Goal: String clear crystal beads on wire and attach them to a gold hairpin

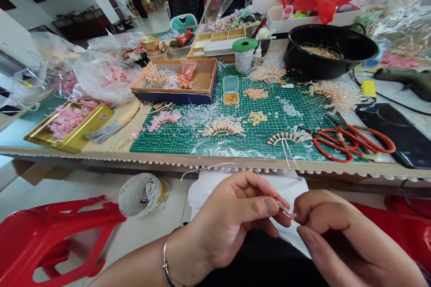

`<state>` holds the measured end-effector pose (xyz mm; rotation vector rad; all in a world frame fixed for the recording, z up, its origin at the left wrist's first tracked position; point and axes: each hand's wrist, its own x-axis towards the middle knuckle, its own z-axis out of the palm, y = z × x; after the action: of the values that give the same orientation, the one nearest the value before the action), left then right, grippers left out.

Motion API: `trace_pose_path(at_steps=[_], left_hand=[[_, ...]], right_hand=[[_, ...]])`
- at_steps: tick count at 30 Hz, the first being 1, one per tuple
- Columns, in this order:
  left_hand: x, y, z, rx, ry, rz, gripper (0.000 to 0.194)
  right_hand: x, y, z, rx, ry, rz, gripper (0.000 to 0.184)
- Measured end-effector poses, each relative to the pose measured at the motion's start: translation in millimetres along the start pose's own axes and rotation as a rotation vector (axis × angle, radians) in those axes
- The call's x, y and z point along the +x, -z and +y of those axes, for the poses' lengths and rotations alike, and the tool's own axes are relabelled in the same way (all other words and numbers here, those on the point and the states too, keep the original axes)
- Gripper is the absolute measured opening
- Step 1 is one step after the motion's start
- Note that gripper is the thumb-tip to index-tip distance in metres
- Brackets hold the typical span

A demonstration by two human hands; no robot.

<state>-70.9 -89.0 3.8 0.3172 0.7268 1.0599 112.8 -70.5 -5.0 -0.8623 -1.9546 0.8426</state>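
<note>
My left hand [232, 215] and my right hand [340, 237] meet low in front of me, below the table edge. Both pinch a thin wire with small clear beads [286, 210] between thumb and fingertips. A fine strand of wire [208, 166] curves up and left from the left hand. A bangle circles my left wrist. On the green cutting mat [235, 139] above lie several beaded fan-shaped hair combs, among them a gold comb [286, 140] near the front edge and a pastel one [222, 126].
Red-handled scissors [350, 141] lie at the mat's right. A black bowl [330, 49], a wooden tray [178, 81], a gold tin of pink flowers [69, 123] and plastic bags crowd the table. A red stool [50, 237] and a small tub [143, 193] stand below. A person stands far back.
</note>
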Motion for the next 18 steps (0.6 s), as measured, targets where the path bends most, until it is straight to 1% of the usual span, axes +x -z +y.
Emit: trace_pose_path(at_steps=[6, 10, 14, 18], left_hand=[[2, 0.5, -4, 0.031, -0.017, -0.006, 0.021], [3, 1.7, -7, 0.022, -0.021, -0.005, 0.023], [6, 0.4, -6, 0.002, -0.012, 0.012, 0.023], [10, 0.2, -5, 0.020, 0.008, 0.045, 0.023]], right_hand=[[-8, -1, 11, 0.030, 0.031, -0.015, 0.018], [-11, 0, 16, -0.006, 0.027, 0.019, 0.017], [-9, 2, 20, -0.004, -0.059, 0.015, 0.013], [-5, 1, 24, 0.112, -0.174, -0.022, 0.013]])
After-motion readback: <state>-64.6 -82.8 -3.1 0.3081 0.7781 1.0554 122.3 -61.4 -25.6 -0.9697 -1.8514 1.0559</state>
